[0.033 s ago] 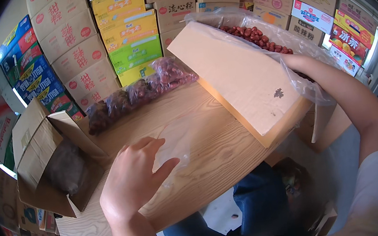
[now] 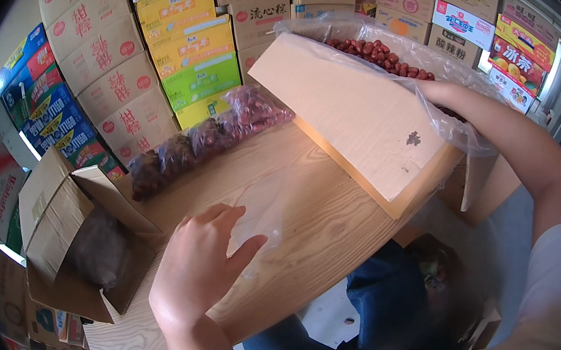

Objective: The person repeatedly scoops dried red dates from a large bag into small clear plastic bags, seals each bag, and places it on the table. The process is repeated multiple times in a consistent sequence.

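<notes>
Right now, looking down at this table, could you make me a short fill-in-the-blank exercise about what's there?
1. The left hand lies on a clear plastic bag on the ____ table.
2. The tilted carton has a plastic liner full of ____ dried fruit.
3. The right arm reaches ____ that carton.
4. The open box sits at the table's ____ end.

Missing: wooden; red; into; left

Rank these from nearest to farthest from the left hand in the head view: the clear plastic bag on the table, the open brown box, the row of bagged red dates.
1. clear plastic bag, touching the left hand, on its right.
2. open brown box, to its left.
3. row of bagged red dates, beyond it along the table's far edge.
</notes>
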`<state>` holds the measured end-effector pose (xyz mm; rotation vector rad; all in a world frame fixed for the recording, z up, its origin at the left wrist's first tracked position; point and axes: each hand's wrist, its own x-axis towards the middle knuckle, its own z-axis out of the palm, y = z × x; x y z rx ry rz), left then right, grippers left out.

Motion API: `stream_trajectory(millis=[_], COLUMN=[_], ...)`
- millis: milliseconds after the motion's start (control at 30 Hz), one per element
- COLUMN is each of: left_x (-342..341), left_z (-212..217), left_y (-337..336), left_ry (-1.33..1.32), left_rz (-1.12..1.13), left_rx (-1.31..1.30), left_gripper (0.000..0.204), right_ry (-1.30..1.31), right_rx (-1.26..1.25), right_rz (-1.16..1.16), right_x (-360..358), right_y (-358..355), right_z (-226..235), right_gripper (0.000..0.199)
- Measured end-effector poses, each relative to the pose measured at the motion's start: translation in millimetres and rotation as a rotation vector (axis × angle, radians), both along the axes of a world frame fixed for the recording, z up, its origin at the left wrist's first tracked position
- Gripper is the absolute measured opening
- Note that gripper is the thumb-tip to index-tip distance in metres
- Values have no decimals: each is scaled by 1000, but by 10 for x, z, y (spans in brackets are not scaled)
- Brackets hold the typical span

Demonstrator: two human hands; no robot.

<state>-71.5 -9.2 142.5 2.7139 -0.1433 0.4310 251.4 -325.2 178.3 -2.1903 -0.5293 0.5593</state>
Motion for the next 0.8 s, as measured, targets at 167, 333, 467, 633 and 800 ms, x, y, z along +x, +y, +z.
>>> stream_trajectory(millis=[167, 333, 467, 633, 800], left_x=[-4, -7, -16, -27, -33], left_z=[24, 17, 20, 62, 82], left_y=[3, 13, 24, 26, 36], left_ry=[-5, -7, -17, -24, 4], left_rz=[-7, -7, -6, 2, 21], left_rx=[-5, 1, 6, -8, -22], left_gripper=[39, 39, 39, 39, 40], right_ry=[-32, -108, -232, -110, -37], right_rx=[-59, -116, -193, -95, -147], right_rz=[-21, 118, 216, 159, -10], right_x=[-25, 7, -39, 83, -224], right_y=[-24, -32, -78, -136, -35], right_z=[65, 96, 171, 78, 177], right_gripper=[42, 40, 41, 50, 59])
